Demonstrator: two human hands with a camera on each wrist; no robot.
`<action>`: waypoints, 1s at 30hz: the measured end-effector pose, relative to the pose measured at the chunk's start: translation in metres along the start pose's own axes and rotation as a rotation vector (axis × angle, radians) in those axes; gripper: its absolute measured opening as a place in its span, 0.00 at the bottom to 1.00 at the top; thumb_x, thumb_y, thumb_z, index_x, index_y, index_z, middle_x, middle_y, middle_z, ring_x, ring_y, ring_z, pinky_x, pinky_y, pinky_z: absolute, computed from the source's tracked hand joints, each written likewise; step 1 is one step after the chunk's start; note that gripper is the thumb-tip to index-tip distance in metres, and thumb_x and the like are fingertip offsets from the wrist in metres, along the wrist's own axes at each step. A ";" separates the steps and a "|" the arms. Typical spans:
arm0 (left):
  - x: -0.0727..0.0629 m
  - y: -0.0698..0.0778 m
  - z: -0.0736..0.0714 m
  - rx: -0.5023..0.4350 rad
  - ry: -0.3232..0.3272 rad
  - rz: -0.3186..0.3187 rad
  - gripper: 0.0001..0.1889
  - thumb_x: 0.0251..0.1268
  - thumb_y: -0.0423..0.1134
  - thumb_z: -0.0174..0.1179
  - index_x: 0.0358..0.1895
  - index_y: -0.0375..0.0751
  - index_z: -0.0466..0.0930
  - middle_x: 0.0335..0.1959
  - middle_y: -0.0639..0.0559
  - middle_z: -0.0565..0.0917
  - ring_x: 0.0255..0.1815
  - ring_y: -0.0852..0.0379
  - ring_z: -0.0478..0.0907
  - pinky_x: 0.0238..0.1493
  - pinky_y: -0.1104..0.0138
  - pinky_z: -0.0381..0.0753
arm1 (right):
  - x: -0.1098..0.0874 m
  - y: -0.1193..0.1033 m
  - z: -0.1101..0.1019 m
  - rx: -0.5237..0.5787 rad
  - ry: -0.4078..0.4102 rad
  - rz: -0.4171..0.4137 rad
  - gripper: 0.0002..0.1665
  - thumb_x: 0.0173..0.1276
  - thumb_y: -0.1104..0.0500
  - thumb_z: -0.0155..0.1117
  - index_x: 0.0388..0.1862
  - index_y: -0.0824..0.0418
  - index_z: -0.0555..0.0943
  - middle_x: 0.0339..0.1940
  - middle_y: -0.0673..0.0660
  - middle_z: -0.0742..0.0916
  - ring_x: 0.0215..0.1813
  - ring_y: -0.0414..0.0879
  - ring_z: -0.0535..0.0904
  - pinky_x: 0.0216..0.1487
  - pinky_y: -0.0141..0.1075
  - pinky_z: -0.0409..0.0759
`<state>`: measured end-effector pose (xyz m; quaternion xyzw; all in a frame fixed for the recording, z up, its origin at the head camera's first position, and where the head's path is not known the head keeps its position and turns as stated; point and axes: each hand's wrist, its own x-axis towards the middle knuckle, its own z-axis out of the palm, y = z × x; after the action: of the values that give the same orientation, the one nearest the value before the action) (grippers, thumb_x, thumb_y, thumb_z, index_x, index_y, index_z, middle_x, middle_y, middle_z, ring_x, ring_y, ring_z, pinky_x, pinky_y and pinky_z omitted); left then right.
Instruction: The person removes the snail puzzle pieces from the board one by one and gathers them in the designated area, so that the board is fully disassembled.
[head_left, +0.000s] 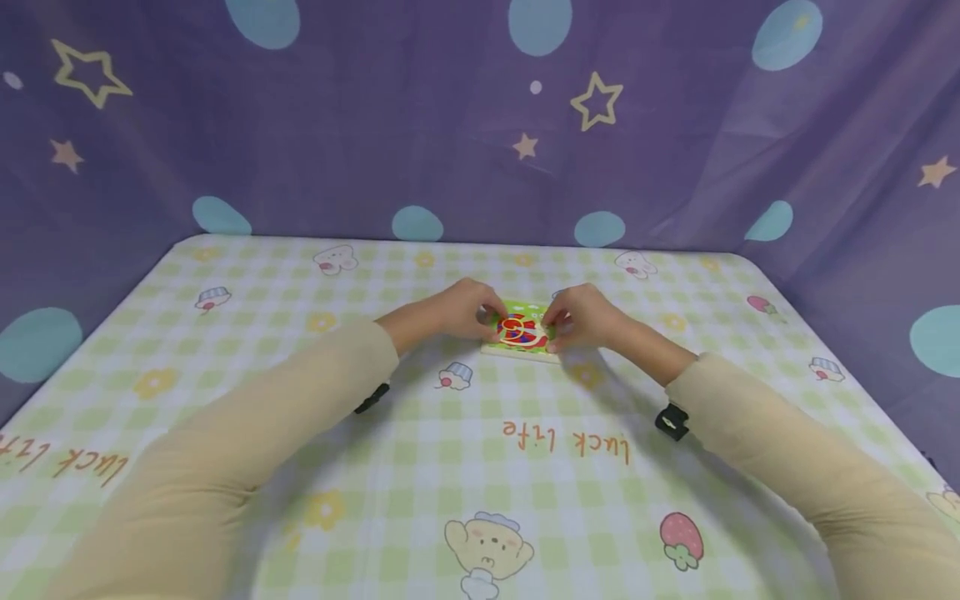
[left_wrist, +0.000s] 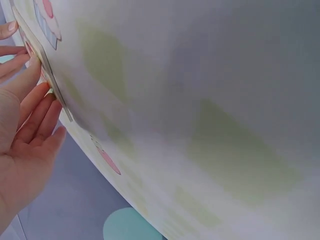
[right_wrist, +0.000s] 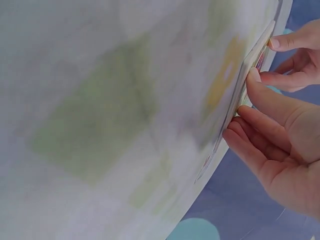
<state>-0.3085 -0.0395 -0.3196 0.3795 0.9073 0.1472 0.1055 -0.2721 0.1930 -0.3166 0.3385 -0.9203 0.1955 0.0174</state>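
Both arms reach forward and converge; left hand (head_left: pixel 468 310) and right hand (head_left: pixel 588 317) hold a thin board (head_left: pixel 525 329) by opposite sides, each grip part-closed, thumb and fingers curved at its edge; its green face bears a red-and-blue spiral picture; it lies on the cloth-covered bench (head_left: pixel 405 508).
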 end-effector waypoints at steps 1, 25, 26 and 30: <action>-0.003 -0.001 0.000 -0.002 0.007 0.003 0.21 0.57 0.43 0.68 0.54 0.42 0.81 0.53 0.47 0.84 0.54 0.52 0.78 0.63 0.60 0.73 | 0.001 -0.003 0.000 0.002 0.001 -0.010 0.19 0.43 0.62 0.81 0.34 0.70 0.86 0.33 0.64 0.89 0.37 0.55 0.85 0.41 0.43 0.85; -0.067 -0.008 0.004 -0.019 0.084 0.026 0.21 0.52 0.43 0.71 0.50 0.40 0.84 0.48 0.46 0.86 0.50 0.51 0.80 0.58 0.58 0.76 | 0.008 -0.047 0.020 0.054 -0.026 -0.072 0.19 0.43 0.61 0.81 0.34 0.69 0.86 0.33 0.62 0.88 0.35 0.51 0.83 0.40 0.40 0.82; -0.072 -0.007 0.004 -0.025 0.091 0.025 0.21 0.52 0.43 0.71 0.50 0.39 0.84 0.48 0.46 0.86 0.51 0.51 0.80 0.58 0.58 0.76 | 0.008 -0.050 0.021 0.055 -0.026 -0.079 0.19 0.43 0.61 0.81 0.34 0.69 0.86 0.33 0.62 0.88 0.34 0.51 0.83 0.40 0.39 0.82; -0.087 -0.005 0.008 -0.044 0.120 0.029 0.20 0.52 0.42 0.71 0.49 0.38 0.84 0.46 0.46 0.86 0.47 0.52 0.81 0.56 0.58 0.78 | 0.007 -0.059 0.024 0.069 -0.039 -0.083 0.20 0.43 0.61 0.81 0.35 0.69 0.86 0.33 0.61 0.88 0.34 0.49 0.82 0.41 0.39 0.82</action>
<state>-0.2491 -0.1042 -0.3215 0.3805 0.9030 0.1912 0.0572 -0.2376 0.1386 -0.3166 0.3808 -0.8983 0.2194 -0.0040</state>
